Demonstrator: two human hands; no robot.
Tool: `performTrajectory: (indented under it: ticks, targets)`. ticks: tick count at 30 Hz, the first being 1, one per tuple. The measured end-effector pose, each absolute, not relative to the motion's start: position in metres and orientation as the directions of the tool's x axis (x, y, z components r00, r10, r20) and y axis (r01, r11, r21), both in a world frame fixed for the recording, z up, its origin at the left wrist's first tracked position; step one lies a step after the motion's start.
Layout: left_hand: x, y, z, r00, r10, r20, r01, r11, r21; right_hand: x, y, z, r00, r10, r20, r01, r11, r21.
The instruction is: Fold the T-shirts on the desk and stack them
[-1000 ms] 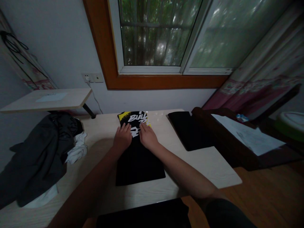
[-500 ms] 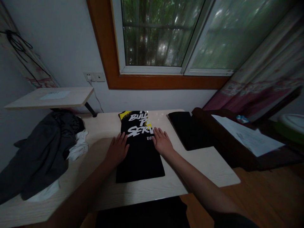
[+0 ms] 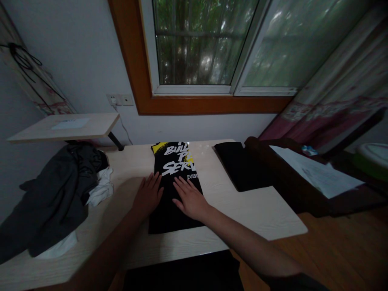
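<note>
A black T-shirt (image 3: 169, 206) with white lettering and yellow patches lies folded into a long narrow strip in front of me. My left hand (image 3: 148, 195) lies flat along its left edge, fingers stretched toward the wall. On the middle of the cloth, just below the print, my right hand (image 3: 190, 199) rests palm down with its fingers spread. Neither hand grips the fabric. The palms hide parts of the lower half of the shirt.
On the left, dark and white clothes (image 3: 57, 194) lie heaped beside a small raised shelf (image 3: 66, 127). A folded black garment (image 3: 239, 167) sits at the table's right side. The pale table (image 3: 254, 214) ends at a rounded corner. A paper sheet (image 3: 315, 171) lies farther right.
Both hands have slid from the printed part toward me, uncovering the lettering. My right hand went out to the right edge, then came back in onto the middle of the shirt.
</note>
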State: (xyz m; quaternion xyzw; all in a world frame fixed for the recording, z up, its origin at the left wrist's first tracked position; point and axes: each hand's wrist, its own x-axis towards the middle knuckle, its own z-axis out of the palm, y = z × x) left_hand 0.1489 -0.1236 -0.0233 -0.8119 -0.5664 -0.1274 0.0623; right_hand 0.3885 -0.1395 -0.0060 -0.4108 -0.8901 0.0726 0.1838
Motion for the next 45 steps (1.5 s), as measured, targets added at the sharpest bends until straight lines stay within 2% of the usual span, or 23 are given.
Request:
performTrajectory:
  ticks: [12,17,22,27,31,33,40,45]
  targets:
    - [0.136,-0.132,-0.028,0.420,0.870,0.259,0.896,-0.443,0.038,0.416,-0.167,0.002,-0.721,0.664,0.199,0.600,0.742,-0.300]
    - [0.127,-0.148,-0.022,0.549,0.790,0.272,0.819,-0.573,0.013,0.419,-0.168,0.004,-0.732,0.657,0.181,0.585,0.742,-0.327]
    - [0.110,-0.166,-0.011,0.735,0.642,0.216,0.660,-0.751,-0.012,0.433,-0.157,0.007,-0.770,0.611,0.183,0.522,0.769,-0.369]
    - [0.088,-0.179,0.002,0.811,0.553,0.192,0.545,-0.833,0.094,0.469,-0.131,-0.003,-0.712,0.655,0.254,0.538,0.741,-0.402]
    - [0.078,-0.186,0.002,0.792,0.565,0.233,0.511,-0.821,0.254,0.501,-0.116,-0.011,-0.659,0.661,0.359,0.492,0.740,-0.459]
    - [0.075,-0.185,-0.002,0.774,0.574,0.266,0.507,-0.814,0.283,0.511,-0.114,-0.009,-0.658,0.656,0.370,0.452,0.737,-0.502]
    - [0.071,-0.168,-0.004,0.770,0.598,0.222,0.581,-0.801,0.146,0.521,-0.114,-0.002,-0.692,0.669,0.272,0.432,0.686,-0.586]
    - [0.076,-0.157,0.000,0.773,0.599,0.208,0.587,-0.800,0.124,0.520,-0.112,-0.004,-0.721,0.655,0.226,0.421,0.673,-0.609]
